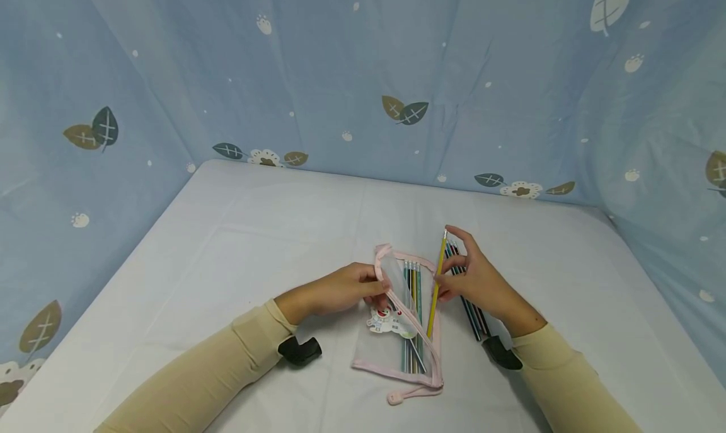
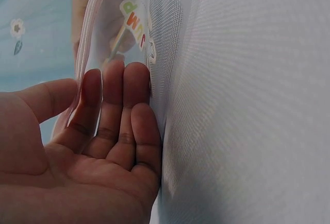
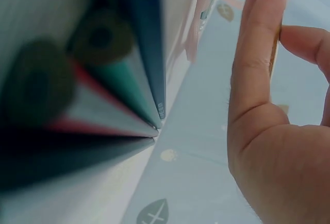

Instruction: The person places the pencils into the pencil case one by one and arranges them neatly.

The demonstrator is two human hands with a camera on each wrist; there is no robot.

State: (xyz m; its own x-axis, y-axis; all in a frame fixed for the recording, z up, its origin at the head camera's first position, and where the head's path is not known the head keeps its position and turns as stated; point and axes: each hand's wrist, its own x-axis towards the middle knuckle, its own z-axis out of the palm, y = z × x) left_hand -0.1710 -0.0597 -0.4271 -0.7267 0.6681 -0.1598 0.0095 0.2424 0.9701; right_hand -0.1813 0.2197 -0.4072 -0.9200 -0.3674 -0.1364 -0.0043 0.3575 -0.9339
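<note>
A mesh pencil pouch (image 1: 371, 352) with pink trim lies on the table, its zipped opening pulled apart. Several pencils (image 1: 418, 282) show inside it. My left hand (image 1: 340, 288) holds the pouch's zipper edge between thumb and fingers; in the left wrist view, the pink edge (image 2: 88, 33) runs between them. My right hand (image 1: 479, 288) pinches a yellow pencil (image 1: 440, 259), which stands tilted with its lower end over the pouch's opening. A white cartoon tag (image 1: 383, 321) lies on the pouch. In the right wrist view, the thumb and fingers grip the pencil shaft (image 3: 275, 56).
Several dark striped pencils (image 1: 472, 313) lie in a bunch right of the pouch, partly under my right hand. A pink zipper pull (image 1: 395, 398) sits at the pouch's near end. White cloth covers the table (image 1: 272, 231); a blue leaf-patterned curtain (image 1: 340, 74) hangs behind.
</note>
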